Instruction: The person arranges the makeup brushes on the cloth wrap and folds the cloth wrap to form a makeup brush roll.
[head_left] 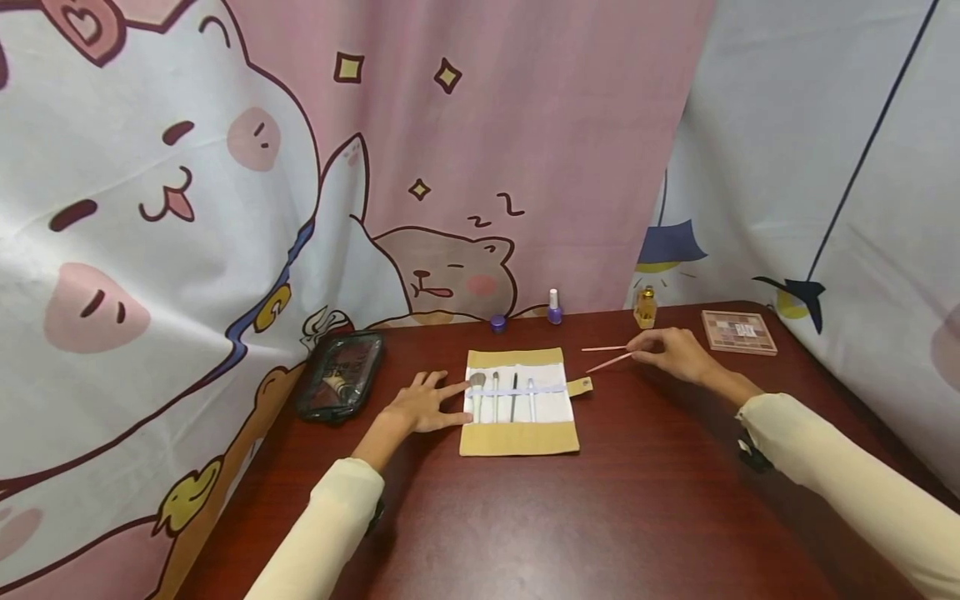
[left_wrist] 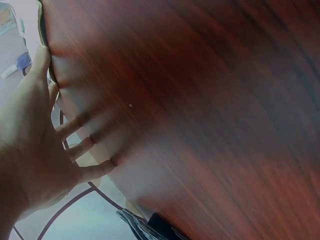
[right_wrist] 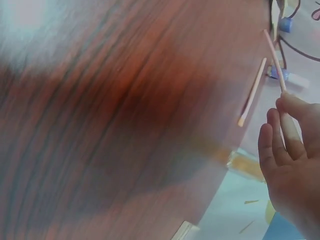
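Note:
An unrolled tan and white brush roll (head_left: 517, 439) lies on the table, with several makeup brushes (head_left: 477, 400) tucked under its elastic band. My left hand (head_left: 423, 404) is at the roll's left edge, its thumb and index finger touching it and the other fingers spread over the table. Between thumb and fingers, my right hand (head_left: 675, 354) pinches a thin pink stick (right_wrist: 274, 60) that points toward the roll's snap tab (head_left: 581, 387). A second pink stick (right_wrist: 253, 92) lies on the table beside it. The far end of the held stick is partly hidden by the fingers.
Along the back stand a small purple jar (head_left: 498, 322), a purple nail polish bottle (head_left: 554, 308) and a gold-capped amber bottle (head_left: 645, 308). An eyeshadow palette (head_left: 739, 333) lies at the back right, a black clear-topped pouch (head_left: 340, 377) at the left. Printed curtains (head_left: 570, 150) hang behind.

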